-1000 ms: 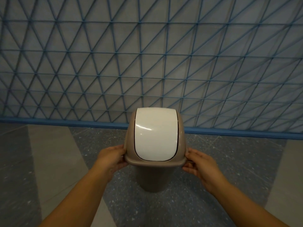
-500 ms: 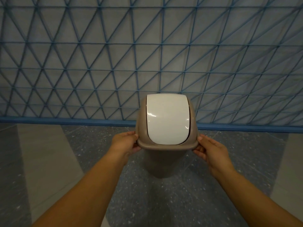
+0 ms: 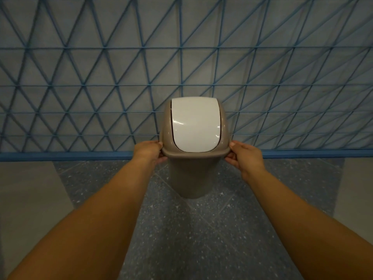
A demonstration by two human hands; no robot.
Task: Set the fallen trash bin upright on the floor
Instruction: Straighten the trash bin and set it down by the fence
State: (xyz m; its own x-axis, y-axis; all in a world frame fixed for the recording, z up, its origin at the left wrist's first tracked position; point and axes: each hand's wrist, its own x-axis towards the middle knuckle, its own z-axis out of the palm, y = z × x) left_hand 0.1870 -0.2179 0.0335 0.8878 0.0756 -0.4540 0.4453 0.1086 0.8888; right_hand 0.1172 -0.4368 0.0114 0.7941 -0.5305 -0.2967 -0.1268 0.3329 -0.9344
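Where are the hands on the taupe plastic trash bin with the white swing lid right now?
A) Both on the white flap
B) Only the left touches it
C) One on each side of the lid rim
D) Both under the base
C: the left hand and right hand pinch opposite sides of the rim on the taupe plastic trash bin; its white swing lid is untouched.

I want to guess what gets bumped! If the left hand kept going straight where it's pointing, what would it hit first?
Probably the blue lattice wall behind the trash bin. The left hand grips the bin's rim, pointing forward; depth is unclear.
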